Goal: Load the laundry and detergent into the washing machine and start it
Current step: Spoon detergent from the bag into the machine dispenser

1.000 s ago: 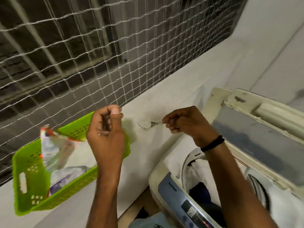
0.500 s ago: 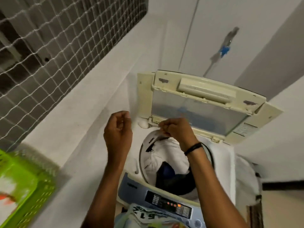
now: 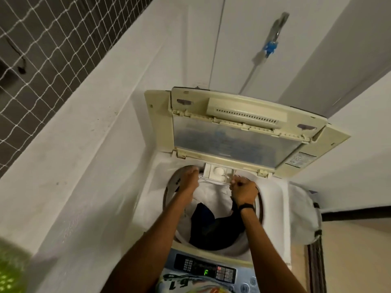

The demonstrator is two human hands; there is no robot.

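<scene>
The top-loading washing machine (image 3: 211,269) stands with its lid (image 3: 232,142) raised. Dark and white laundry (image 3: 211,225) fills the tub. At the tub's back rim the small detergent drawer (image 3: 209,175) sits out, with a heap of white powder (image 3: 219,171) in it. My left hand (image 3: 189,179) has its fingers curled at the drawer's left corner. My right hand (image 3: 243,188) is at the drawer's right corner and pinches a metal spoon (image 3: 226,176); only a small bit of the spoon shows over the drawer.
The control panel (image 3: 203,267) shows a green F. A white ledge (image 3: 84,166) runs along the left under a netted window (image 3: 42,49). A blurred green basket (image 3: 10,269) is at the bottom left. A tap (image 3: 273,39) is on the wall behind.
My view swung from the green basket on the ledge to the machine. Both hands moved right and down to the detergent drawer, the right one carrying the spoon.
</scene>
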